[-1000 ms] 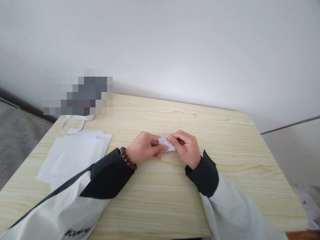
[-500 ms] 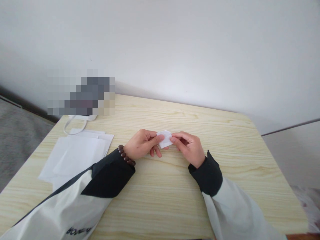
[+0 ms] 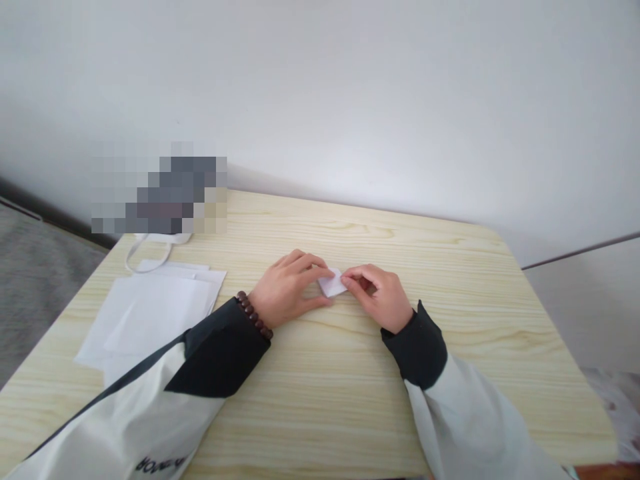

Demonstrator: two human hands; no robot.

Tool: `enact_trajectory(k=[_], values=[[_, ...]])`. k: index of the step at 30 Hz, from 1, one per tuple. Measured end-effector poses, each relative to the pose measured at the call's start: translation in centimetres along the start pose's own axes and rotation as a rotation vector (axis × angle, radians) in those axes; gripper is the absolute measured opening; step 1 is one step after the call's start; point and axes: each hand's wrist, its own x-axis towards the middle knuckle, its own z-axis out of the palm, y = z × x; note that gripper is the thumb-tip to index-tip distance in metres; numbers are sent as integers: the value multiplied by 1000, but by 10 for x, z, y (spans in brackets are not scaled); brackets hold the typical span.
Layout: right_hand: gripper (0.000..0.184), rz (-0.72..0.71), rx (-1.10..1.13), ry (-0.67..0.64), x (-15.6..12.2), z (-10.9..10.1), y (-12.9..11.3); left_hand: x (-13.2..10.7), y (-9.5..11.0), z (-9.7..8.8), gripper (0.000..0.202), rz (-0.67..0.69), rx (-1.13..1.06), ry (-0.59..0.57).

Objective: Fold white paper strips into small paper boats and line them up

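A small folded piece of white paper (image 3: 332,286) lies between my two hands, low over the table or on it. My right hand (image 3: 379,293) is closed, with its thumb and forefinger pinching the paper's right edge. From the other side, my left hand (image 3: 290,285) reaches in with its fingers stretched out and the thumb apart. Its forefinger touches the top of the paper near the left corner, while the thumb tip is just below the near edge. The left fingers cover part of the paper.
Loose white paper sheets (image 3: 150,303) lie overlapping on the wooden table (image 3: 320,400), left of my left forearm. Behind them are a white cord loop (image 3: 131,257) and a blurred-out dark object (image 3: 170,193). A white wall (image 3: 350,100) runs along the table's far edge.
My left hand has let go of its thumb-and-finger pinch and turned palm down, fingers spread over the paper. My right hand keeps its pinch and has hardly moved.
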Motion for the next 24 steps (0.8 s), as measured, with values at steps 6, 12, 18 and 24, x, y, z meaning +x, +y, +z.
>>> enact_trajectory(k=[6,12,18,24], values=[[16,-181,-8,-57,0,-5,8,-1,1,4,29,-22,25,13],[13,-269,-15,-76,-2,-4,12,-2,2,2,31,-43,12,15],[17,-265,-73,-70,-2,-3,11,-2,2,2,21,17,-8,26],[14,-200,-49,-35,-1,-3,10,-1,0,6,17,27,26,57]])
